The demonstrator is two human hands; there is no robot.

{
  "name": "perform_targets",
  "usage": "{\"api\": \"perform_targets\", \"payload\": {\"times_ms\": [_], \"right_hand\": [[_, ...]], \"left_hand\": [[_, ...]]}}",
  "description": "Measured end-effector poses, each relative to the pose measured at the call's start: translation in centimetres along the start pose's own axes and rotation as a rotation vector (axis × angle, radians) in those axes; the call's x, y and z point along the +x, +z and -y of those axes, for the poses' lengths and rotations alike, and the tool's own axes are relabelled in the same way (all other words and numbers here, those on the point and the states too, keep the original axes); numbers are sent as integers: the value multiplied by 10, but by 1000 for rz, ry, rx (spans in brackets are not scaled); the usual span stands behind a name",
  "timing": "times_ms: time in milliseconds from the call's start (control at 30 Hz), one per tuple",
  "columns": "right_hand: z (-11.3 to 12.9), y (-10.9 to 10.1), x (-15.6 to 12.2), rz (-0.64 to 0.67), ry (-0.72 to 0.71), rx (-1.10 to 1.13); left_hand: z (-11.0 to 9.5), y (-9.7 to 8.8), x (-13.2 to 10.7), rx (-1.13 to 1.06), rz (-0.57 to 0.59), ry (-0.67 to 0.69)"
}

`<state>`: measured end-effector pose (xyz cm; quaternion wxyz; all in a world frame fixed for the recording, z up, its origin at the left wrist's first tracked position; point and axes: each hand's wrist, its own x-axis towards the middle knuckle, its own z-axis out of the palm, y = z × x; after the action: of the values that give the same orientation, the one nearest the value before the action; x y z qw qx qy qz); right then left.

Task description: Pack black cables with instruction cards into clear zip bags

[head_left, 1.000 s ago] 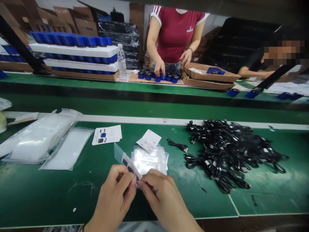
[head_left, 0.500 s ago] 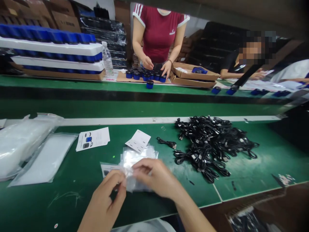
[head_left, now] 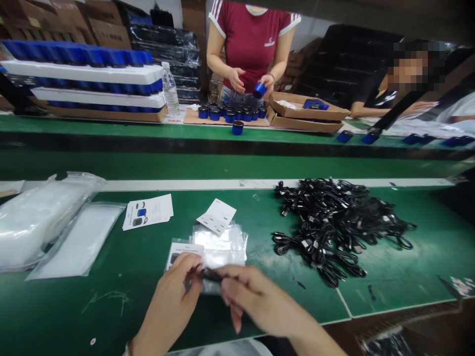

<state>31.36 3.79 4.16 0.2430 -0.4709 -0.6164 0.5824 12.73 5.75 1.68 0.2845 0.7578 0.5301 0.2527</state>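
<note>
- The left hand sits at about 7 o'clock from the point where the hands meet, its fingers curled inward. It touches the lower edge of a clear bag with a printed card, but whether it grips the bag is hard to tell.
- The right hand lies at about 4 o'clock, closed in a pinch on a dark slender piece; its lower fingers curl down and away.
- The dark slender piece is too small and shadowed to identify. It lies between the hands, with its long axis running roughly from 9 to 3 o'clock. Its right end is in the right hand's pinch, and its left end reaches the left hand's fingers.
- A stack of clear plastic bags lies at 12 o'clock, just past the hands, on the green workbench, with a white card on top.
- Printed leaflets lie at 11 o'clock, and white bagged packs at 10 o'clock.
- A heap of black cables lies at 2 o'clock.
- Across the bench at 12 o'clock, a co-worker in a red T-shirt holds a blue-and-black jar above rows of similar jars.
</note>
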Motion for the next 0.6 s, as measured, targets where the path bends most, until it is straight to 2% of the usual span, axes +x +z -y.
{"api": "perform_targets", "payload": {"times_ms": [33, 100, 167, 267, 333, 400, 500, 600], "right_hand": [[-2, 10, -1, 29, 22, 107], [-6, 23, 0, -45, 64, 142], [-7, 28, 1, -161, 34, 28], [-1, 29, 2, -229, -102, -177], [3, 29, 5, -247, -147, -205], [5, 31, 10, -271, -138, -143], [4, 31, 15, -291, -98, -5], [3, 24, 12, -179, -120, 67]], "left_hand": [[2, 0, 0, -7, -15, 0], [4, 0, -2, -28, -35, -23], [4, -1, -4, -37, -53, -44], [1, -3, -9, 15, -88, -9], [-2, -3, -14, 69, -108, 28], [-4, -2, -17, 117, -114, 66], [-7, -1, -21, 168, -133, 120], [-8, 0, -22, 201, -148, 155]]}}
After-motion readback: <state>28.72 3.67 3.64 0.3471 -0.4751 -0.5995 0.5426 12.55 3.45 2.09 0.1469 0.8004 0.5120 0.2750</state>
